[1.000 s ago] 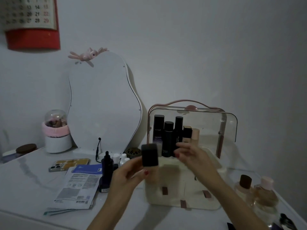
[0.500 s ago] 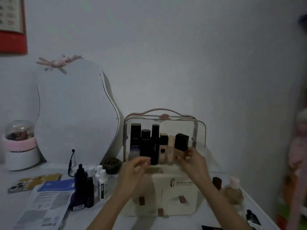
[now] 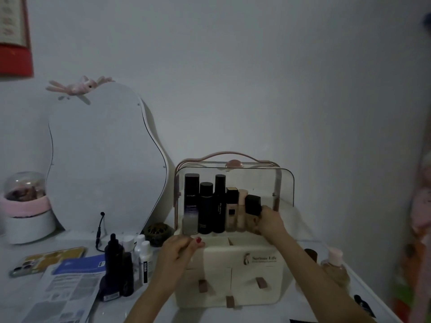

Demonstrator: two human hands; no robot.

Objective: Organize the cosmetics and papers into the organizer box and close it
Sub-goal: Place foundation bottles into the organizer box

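White table [image 3: 345, 297]: right hand [image 3: 270, 221] holds black-capped bottle [image 3: 253, 209] in organizer box [image 3: 235, 276].

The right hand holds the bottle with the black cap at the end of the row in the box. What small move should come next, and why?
Probably the right hand should set the black-capped bottle down upright beside the pink-capped bottle and let go. It is already at the row's right end inside the organizer box, and other bottles wait outside.
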